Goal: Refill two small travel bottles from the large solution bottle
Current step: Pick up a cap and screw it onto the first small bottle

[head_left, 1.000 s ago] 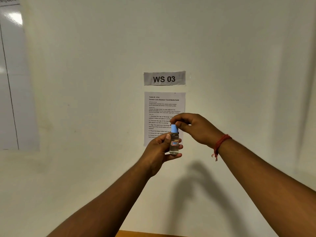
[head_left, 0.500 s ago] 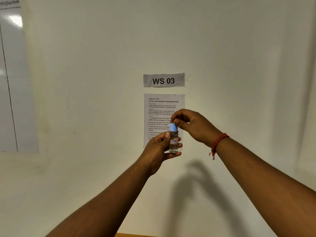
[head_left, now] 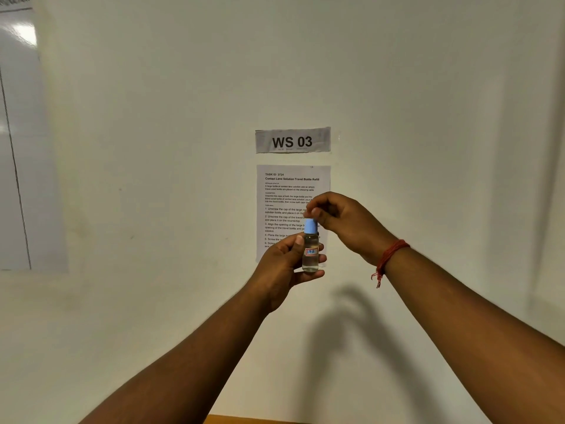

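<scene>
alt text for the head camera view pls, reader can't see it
A person holds a small clear bottle upright in the left hand while the right hand pinches its blue cap. Behind the hands, a white wall carries a "WS 03" sign above a printed instruction sheet.

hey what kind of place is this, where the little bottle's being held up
Probably a numbered workstation set up for recorded tasks, not a home: a "WS 03" sign and a printed task sheet are stuck on the plain wall.

Bottle (head_left: 310,254) upright in left hand (head_left: 282,266), before sheet (head_left: 290,191) on wall (head_left: 153,148); cap (head_left: 310,226) on top, under right hand (head_left: 344,220). Sign (head_left: 292,140) above sheet.
</scene>
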